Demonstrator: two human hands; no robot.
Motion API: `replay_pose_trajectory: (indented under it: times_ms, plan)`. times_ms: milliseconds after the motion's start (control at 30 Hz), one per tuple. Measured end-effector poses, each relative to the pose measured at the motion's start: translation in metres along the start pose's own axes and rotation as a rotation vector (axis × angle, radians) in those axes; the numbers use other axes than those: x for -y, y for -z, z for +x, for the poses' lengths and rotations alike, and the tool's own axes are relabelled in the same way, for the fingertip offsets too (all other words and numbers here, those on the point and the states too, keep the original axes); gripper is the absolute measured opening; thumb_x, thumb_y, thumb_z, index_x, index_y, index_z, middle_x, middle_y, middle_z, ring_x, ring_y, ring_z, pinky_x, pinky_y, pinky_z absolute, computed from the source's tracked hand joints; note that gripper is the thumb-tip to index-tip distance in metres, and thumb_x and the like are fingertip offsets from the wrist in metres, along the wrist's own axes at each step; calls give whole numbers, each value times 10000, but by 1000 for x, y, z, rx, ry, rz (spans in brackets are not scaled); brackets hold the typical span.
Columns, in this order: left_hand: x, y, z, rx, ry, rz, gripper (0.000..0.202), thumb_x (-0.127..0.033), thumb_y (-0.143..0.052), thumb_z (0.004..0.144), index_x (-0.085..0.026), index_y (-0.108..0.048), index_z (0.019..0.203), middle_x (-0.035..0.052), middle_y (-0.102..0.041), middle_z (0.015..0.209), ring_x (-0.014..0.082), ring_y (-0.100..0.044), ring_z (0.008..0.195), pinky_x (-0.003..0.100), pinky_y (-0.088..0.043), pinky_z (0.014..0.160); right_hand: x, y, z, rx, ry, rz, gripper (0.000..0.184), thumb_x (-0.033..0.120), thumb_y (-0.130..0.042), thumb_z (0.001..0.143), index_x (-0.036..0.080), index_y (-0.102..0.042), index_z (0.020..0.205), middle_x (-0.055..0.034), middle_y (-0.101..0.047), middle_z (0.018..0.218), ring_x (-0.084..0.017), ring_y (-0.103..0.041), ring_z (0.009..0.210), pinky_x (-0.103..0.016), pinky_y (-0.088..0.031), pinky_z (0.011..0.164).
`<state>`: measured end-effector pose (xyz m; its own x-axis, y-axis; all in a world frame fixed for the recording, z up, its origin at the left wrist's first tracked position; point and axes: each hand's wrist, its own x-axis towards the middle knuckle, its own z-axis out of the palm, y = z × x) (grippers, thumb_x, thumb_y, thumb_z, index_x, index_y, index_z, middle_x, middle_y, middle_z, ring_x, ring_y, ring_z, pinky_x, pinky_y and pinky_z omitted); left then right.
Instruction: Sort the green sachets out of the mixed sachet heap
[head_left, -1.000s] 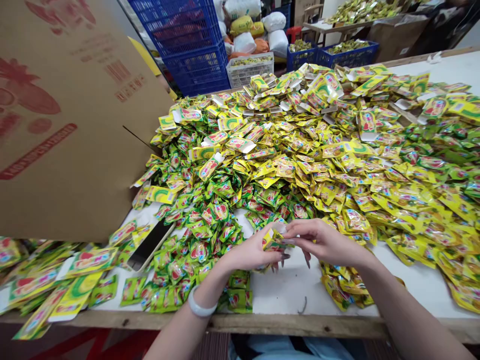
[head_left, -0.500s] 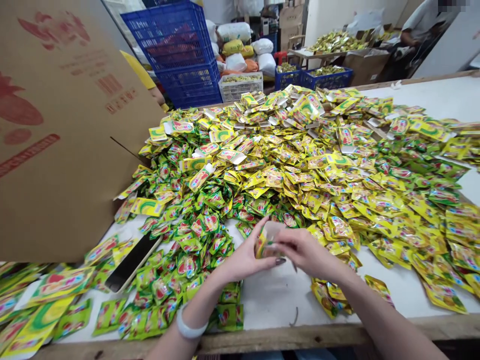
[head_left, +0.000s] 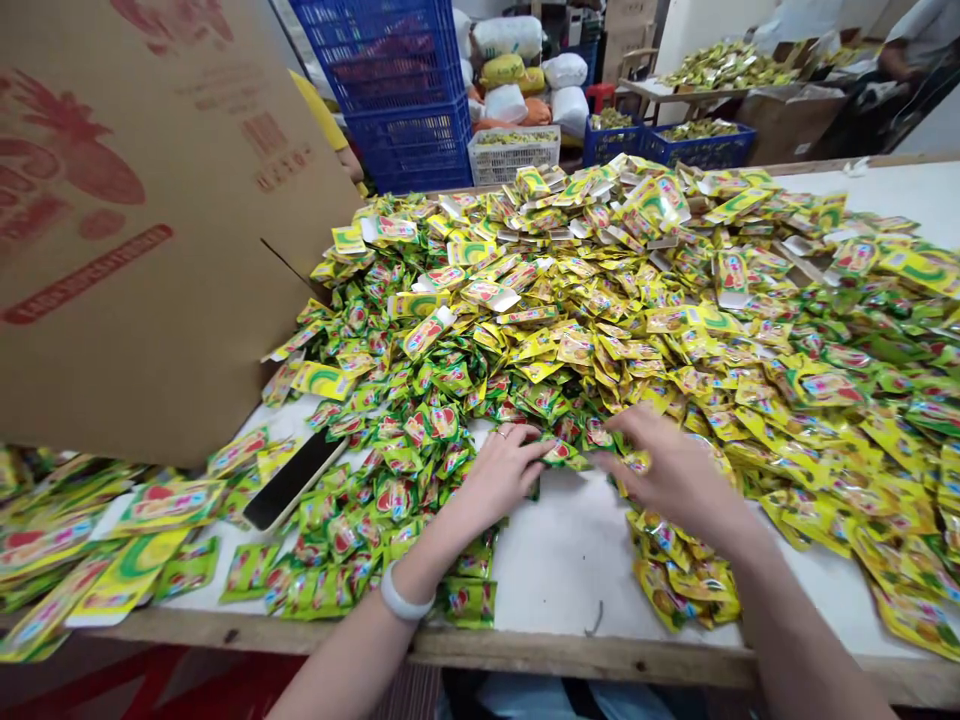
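Note:
A large heap of small yellow and green sachets covers the white table. My left hand lies palm down at the heap's near edge. Its fingers stretch out flat onto a green sachet. A white bangle is on that wrist. My right hand is just to the right, palm down over yellow sachets, and it is smeared by motion. Neither hand visibly holds anything.
A big brown cardboard carton leans over the table's left side. A dark phone lies among the sachets beside it. Small folded boxes top the far heap. Blue crates, sacks and another person's table stand behind. The wooden table edge is nearest me.
Both hands were raised together around a small packet near the table's front. They have now dropped forward onto the edge of the heap, and the packet is no longer between them.

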<state>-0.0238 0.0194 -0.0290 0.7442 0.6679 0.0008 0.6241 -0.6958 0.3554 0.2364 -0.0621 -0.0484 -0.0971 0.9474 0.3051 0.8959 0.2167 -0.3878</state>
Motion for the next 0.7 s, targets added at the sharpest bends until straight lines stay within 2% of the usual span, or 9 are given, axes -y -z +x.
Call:
replay_pose_trajectory:
  times_ms: [100,167,200,233,300,400,467,567,700]
  plan:
    - [15,3,0,-24,9,-93,373,-238,-428,979,-266,-600,1309,50,-578,1262,218,-497,1166,400,-406,1012,50,-33,8,193,109,-79,430,384,-728,790,192,-547,1130,-140,-541,1136,-303,-533,1047,-350,-478,695]
    - [19,8,-1,-13,8,-118,372,-213,-432,970,-240,-614,1294,61,-594,1241,210,-511,1154,392,-408,1023,69,-35,17,249,131,-156,197,160,-615,851,165,-575,1043,-138,-581,1066,-282,-555,986,-331,-459,664]
    - [18,10,-1,-6,7,-112,382,-194,-461,948,-223,-613,1296,75,-587,1249,220,-507,1167,401,-408,1032,71,-29,20,268,141,-170,166,72,-547,857,163,-589,989,-128,-605,1009,-261,-570,932,-315,-445,640]
    - [15,12,-2,-6,7,-93,426,-163,-496,911,-211,-593,1323,95,-564,1278,239,-489,1203,420,-402,1048,70,-21,23,283,149,-168,194,23,-503,858,168,-599,943,-114,-620,955,-237,-580,878,-300,-434,623]
    - [6,15,-3,-30,-21,-28,622,-65,-541,809,-219,-508,1411,132,-458,1397,293,-391,1324,483,-357,1093,59,0,24,274,133,-144,144,60,-541,862,185,-608,887,-97,-627,882,-207,-582,810,-275,-420,595]
    - [-11,13,-4,-47,-179,75,778,57,-512,722,-301,-501,1412,118,-258,1548,339,-165,1458,576,-226,1145,37,22,17,175,-70,-251,99,200,-666,821,168,-632,908,-139,-618,913,-245,-573,860,-299,-431,622]
    - [-18,7,-2,4,-291,108,668,55,-520,758,-327,-605,1299,79,-202,1586,343,-76,1482,607,-164,1150,30,25,12,183,-194,-380,145,245,-679,803,122,-653,877,-179,-614,916,-303,-566,903,-359,-435,659]
    - [-20,-3,0,70,-318,118,443,-64,-596,825,-315,-685,1179,47,-201,1596,359,-42,1485,627,-127,1146,32,26,12,313,-205,-443,150,172,-570,849,104,-675,766,-185,-631,868,-332,-572,919,-424,-428,715]
    - [-22,-2,-1,-21,-310,100,351,-167,-594,841,-251,-683,1169,99,-334,1530,374,-189,1440,595,-210,1125,30,41,17,313,-192,-345,221,136,-528,878,128,-677,717,-152,-648,801,-282,-578,838,-388,-416,691]
